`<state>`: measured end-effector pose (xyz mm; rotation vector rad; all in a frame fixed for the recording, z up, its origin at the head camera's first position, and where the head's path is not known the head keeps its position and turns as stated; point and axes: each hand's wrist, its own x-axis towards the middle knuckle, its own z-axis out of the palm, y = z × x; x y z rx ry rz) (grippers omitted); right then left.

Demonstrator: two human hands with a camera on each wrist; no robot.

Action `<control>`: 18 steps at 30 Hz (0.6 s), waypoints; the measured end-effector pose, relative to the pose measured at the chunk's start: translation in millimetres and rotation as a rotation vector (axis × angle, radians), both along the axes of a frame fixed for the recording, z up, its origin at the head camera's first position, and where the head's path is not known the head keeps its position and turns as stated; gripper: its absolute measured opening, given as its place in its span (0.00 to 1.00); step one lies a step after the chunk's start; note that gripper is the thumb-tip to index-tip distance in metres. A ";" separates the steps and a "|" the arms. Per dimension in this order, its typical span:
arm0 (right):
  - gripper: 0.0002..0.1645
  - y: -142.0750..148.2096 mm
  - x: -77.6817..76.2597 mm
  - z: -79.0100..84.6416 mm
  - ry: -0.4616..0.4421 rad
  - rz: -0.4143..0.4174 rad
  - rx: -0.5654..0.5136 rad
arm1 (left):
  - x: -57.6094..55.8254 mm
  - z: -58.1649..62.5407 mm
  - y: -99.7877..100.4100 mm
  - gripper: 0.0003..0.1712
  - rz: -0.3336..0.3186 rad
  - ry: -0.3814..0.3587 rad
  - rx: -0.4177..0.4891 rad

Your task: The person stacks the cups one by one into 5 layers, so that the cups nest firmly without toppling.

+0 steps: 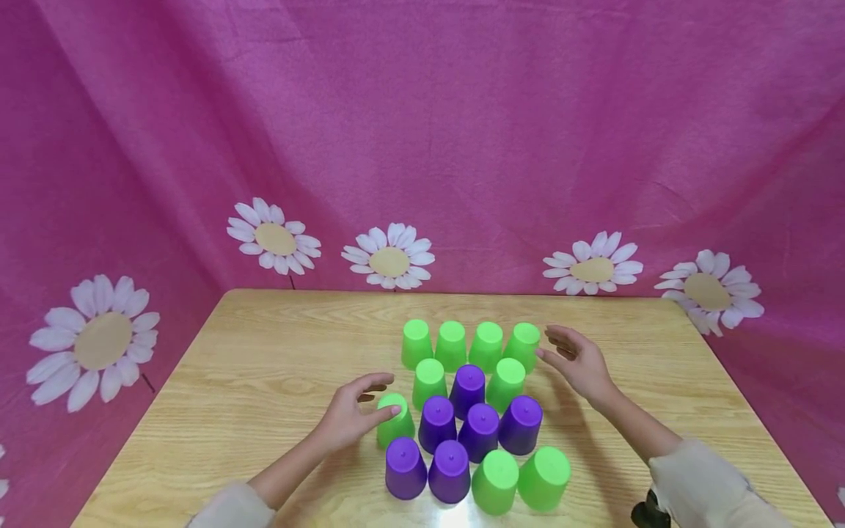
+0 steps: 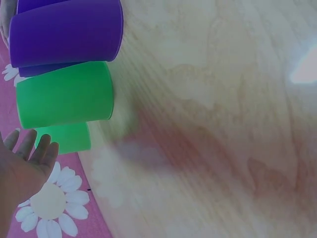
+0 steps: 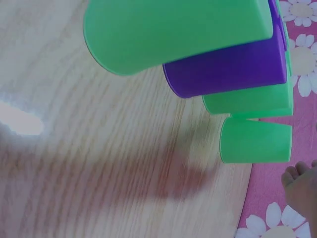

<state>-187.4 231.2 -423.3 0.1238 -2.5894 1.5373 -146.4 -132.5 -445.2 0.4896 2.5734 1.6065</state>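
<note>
Upside-down green and purple cups stand in four rows on the wooden table. My left hand is at the left end of the third row, thumb overlapping the green cup there in the head view, fingers spread apart. To its right stand three purple cups, one of them the purple cup. Beside the back row's rightmost green cup is my right hand, its fingers loosely bent and holding nothing. The left wrist view shows the left hand with extended fingers; the right hand is partly cut off.
Two purple cups, including one purple cup, and two green cups, including one green cup, form the front row. A purple cup sits between two green ones behind. Pink daisy-printed cloth hangs beyond the table.
</note>
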 end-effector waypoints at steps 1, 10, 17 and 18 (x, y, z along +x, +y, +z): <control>0.28 -0.3 1.8 0.3 0.002 -0.002 -0.002 | 0.7 -1.0 0.4 0.28 0.000 -0.004 0.001; 0.27 -3.1 12.4 -4.5 -0.009 0.039 -0.047 | 7.9 -8.8 1.0 0.30 -0.004 -0.034 0.020; 0.27 -7.5 15.1 -9.6 -0.020 0.094 -0.108 | 8.4 -16.6 1.4 0.31 0.006 -0.058 0.015; 0.27 -8.4 15.4 -10.5 -0.023 0.104 -0.120 | 8.6 -17.1 1.6 0.31 0.008 -0.065 0.016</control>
